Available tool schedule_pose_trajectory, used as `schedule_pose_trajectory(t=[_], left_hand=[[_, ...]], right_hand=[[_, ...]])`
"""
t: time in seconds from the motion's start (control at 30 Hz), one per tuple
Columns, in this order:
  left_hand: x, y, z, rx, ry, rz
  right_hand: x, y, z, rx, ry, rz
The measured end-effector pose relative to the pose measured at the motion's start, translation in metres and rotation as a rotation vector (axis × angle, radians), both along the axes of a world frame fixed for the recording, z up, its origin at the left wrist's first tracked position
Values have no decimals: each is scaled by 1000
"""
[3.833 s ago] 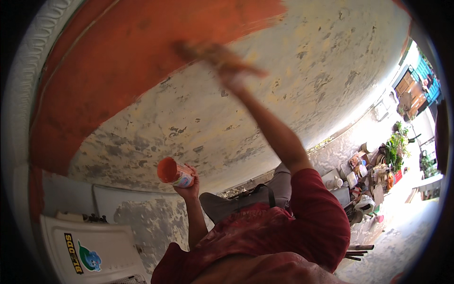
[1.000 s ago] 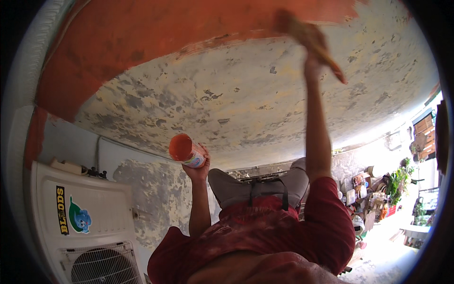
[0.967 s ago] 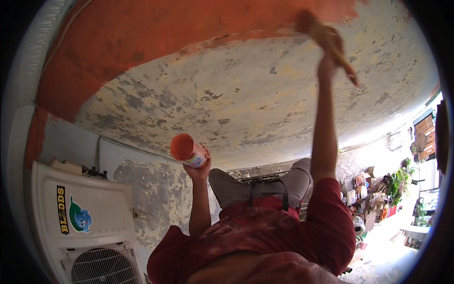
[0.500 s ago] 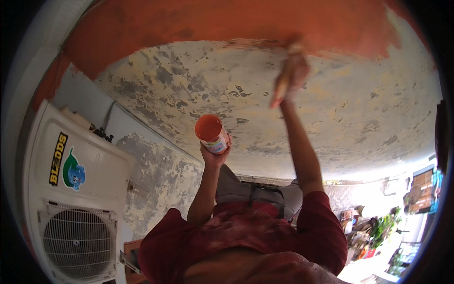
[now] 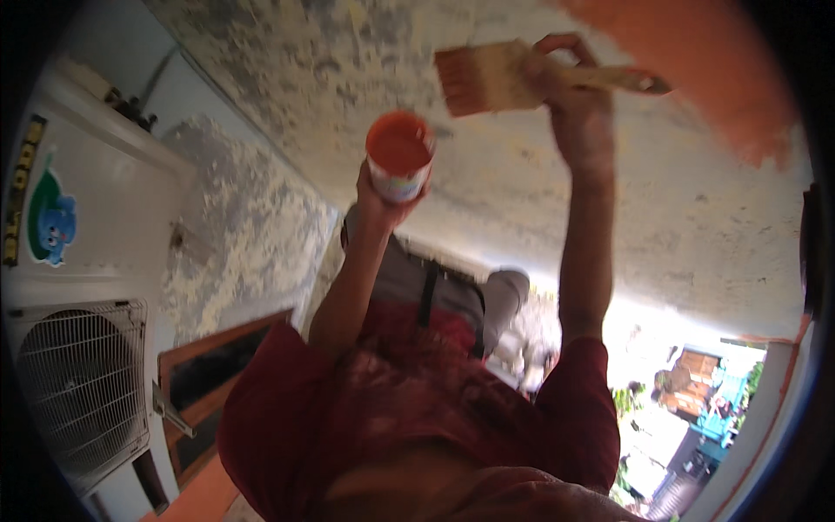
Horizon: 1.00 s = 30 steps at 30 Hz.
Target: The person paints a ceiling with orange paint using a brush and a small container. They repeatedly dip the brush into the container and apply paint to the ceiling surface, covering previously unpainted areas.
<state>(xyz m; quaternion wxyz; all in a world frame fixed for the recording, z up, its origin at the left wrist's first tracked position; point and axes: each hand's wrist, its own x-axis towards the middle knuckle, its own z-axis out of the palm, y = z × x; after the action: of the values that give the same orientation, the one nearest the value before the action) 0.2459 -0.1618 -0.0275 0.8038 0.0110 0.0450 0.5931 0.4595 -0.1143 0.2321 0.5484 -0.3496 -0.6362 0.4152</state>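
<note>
My left hand is wrapped round a small white plastic tub with orange paint inside. Its open top faces up toward the view, and orange coats the inner wall. My right hand grips a wide, flat paintbrush by its pale wooden base and handle. The bristles are stained orange and point left, above and to the right of the tub without touching it. Behind the brush stretches a patchy, peeling wall; fresh orange paint covers its upper right part.
At the left an air conditioner outdoor unit with a fan grille juts out on a bracket. A wooden-framed window sits below it. Plants and household items are far below at the lower right.
My right hand has drawn the brush away from the painted band and turned it so the bristles point left toward the tub. The whole view has swung, and the tub appears higher.
</note>
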Motion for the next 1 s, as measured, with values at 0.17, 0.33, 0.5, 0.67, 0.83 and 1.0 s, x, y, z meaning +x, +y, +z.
schedule_pose_trajectory(t=[0.17,0.33,0.5,0.67,0.83,1.0], left_hand=[[35,-11,-6,119,-121,-154],[68,-26,28,-149,175,-164],[79,-26,24,-147,118,-236],[79,-26,29,-64,87,-246],[77,-30,35,-84,28,-240],[76,-32,31,-60,44,-238]], right_hand=[[18,-43,-1,-51,-226,30],[19,-62,-6,-6,-435,14],[13,-77,-7,-21,-579,36],[10,-68,-33,39,-610,93],[-1,-67,-54,20,-726,66],[-1,-65,-60,150,-754,61]])
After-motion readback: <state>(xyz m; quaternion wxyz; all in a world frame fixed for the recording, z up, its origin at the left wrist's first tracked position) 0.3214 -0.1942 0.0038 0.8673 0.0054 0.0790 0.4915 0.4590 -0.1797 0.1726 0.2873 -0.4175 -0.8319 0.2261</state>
